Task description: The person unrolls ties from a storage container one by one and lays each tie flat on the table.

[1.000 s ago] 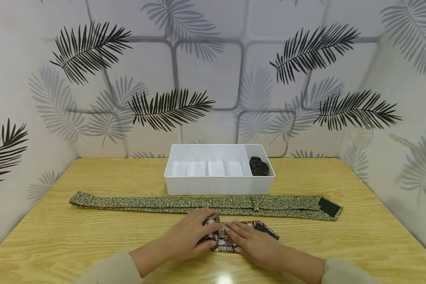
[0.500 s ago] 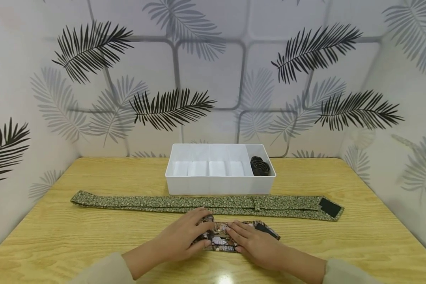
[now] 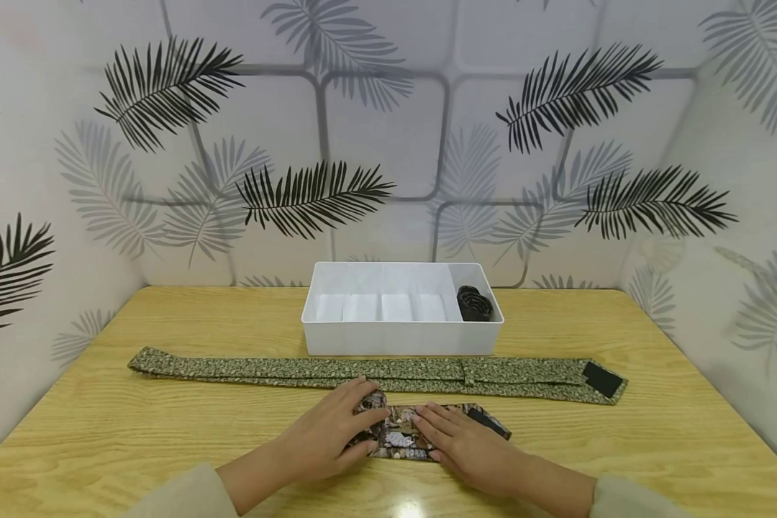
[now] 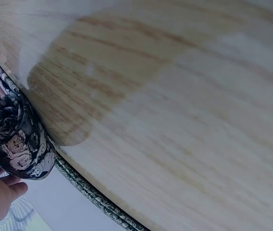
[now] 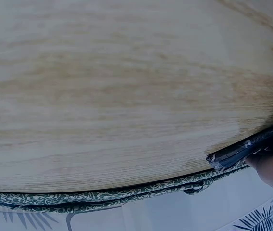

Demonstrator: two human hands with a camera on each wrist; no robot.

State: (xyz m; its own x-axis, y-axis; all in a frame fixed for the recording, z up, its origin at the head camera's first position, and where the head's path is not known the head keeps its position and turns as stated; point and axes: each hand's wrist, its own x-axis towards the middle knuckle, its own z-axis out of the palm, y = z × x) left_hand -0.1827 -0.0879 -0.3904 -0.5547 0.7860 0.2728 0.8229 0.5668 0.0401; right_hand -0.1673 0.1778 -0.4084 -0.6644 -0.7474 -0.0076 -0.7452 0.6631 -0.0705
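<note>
A dark necktie [image 3: 401,435] with a brown, grey and white print lies near the front of the table, its left part wound into a roll. My left hand [image 3: 329,434] holds that roll between thumb and fingers; in the left wrist view the coiled roll [image 4: 21,144] stands on edge, its spiral showing. My right hand [image 3: 471,450] rests with straight fingers on the flat part, pressing it to the table. The tie's wide end, with a black patch [image 3: 485,419], sticks out beyond the right hand. In the right wrist view, the edge of this tie [image 5: 237,151] shows beside the hand.
A green floral necktie [image 3: 401,368], folded lengthwise, stretches across the table just beyond the hands. Behind it stands a white divided box [image 3: 398,339], with a dark rolled-up tie [image 3: 474,305] in its rightmost compartment. A leaf-patterned wall [image 3: 388,144] closes off the back.
My left hand has shifted left with the roll, and more of the flat printed tie shows between the hands. The right hand has stayed in place.
</note>
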